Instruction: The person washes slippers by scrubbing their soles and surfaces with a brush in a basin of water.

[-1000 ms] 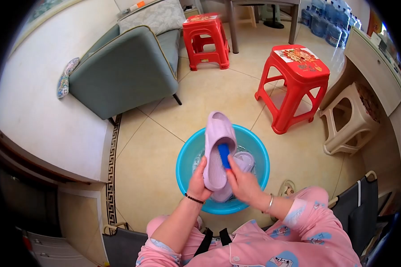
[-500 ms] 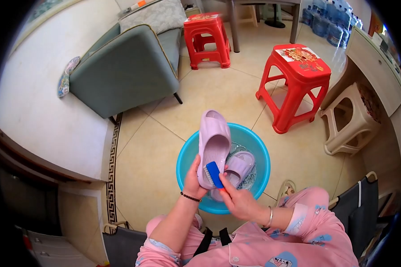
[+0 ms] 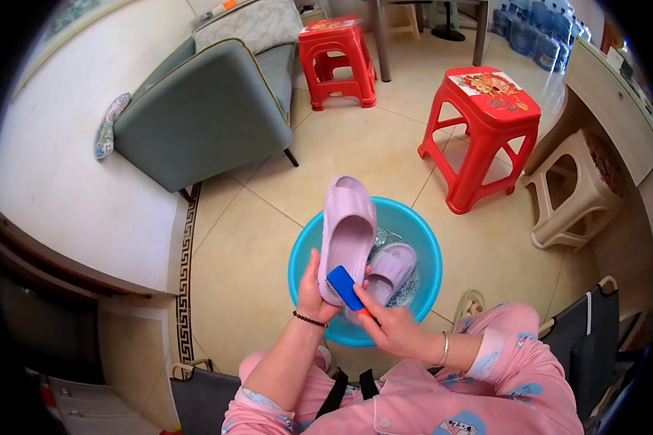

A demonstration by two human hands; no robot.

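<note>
My left hand (image 3: 314, 293) grips a lilac slipper (image 3: 350, 210) by its heel end, toe pointing away from me, over the basin. In my right hand (image 3: 392, 326) is a scrubbing brush (image 3: 344, 286) with a blue back and a red part on its handle. Its head lies against the slipper's footbed near the heel, and the bristles are mostly hidden. A second lilac slipper (image 3: 393, 268) rests in the turquoise basin (image 3: 434, 290), among sudsy water.
A red stool (image 3: 479, 138) stands beyond the basin to the right, with more red stools (image 3: 337, 65) farther back. A beige stool (image 3: 577, 188) is at the right, under a desk. A grey-green sofa (image 3: 203, 116) stands ahead left. Large water bottles (image 3: 537, 36) are at the far right.
The brush head has shifted slightly left on the footbed and turned, so its blue back faces up more and fewer bristles show. My left hand still holds the slipper.
</note>
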